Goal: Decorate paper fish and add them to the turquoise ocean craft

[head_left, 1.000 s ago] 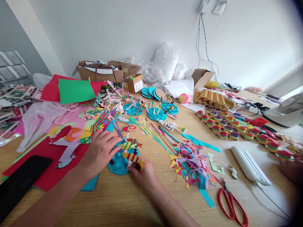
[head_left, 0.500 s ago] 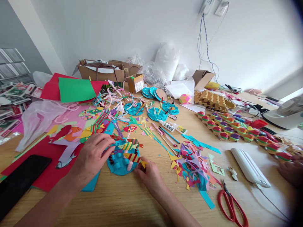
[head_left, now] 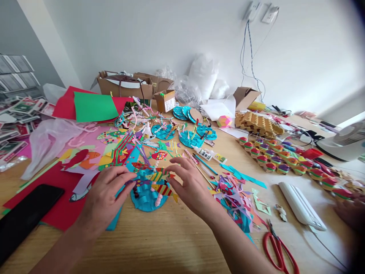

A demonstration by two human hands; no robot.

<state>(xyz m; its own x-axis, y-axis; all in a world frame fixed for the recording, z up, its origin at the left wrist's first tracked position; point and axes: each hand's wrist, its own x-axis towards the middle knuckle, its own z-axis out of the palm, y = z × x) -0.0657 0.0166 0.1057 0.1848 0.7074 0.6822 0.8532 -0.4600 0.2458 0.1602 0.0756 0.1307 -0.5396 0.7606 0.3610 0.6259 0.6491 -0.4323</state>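
Note:
A round blue woven paper base (head_left: 148, 202) lies on the table before me, with twisted pipe cleaners standing up from it and paper fish on top. A yellow fish with red stripes (head_left: 163, 190) is at the front, and a green-and-yellow striped fish (head_left: 155, 176) sits just behind it. My left hand (head_left: 107, 196) pinches the end of a purple paper fish (head_left: 142, 183) at the left side of the base. At the right, my right hand (head_left: 191, 184) hovers with thumb and fingers apart, close to the fishes' tails, holding nothing that I can see.
Paper scraps (head_left: 235, 199), red-handled scissors (head_left: 278, 243) and a white device (head_left: 302, 205) lie to the right. Glue bottles (head_left: 203, 153) and more blue bases (head_left: 191, 139) stand behind. A black phone (head_left: 31, 207) lies left on red paper. Another person's hand (head_left: 352, 211) is at the far right.
My right hand has let go near the yellow-and-red fish's tail and risen up and back beside the fish, its fingers spreading. My left hand has shifted slightly down, staying at the left fish.

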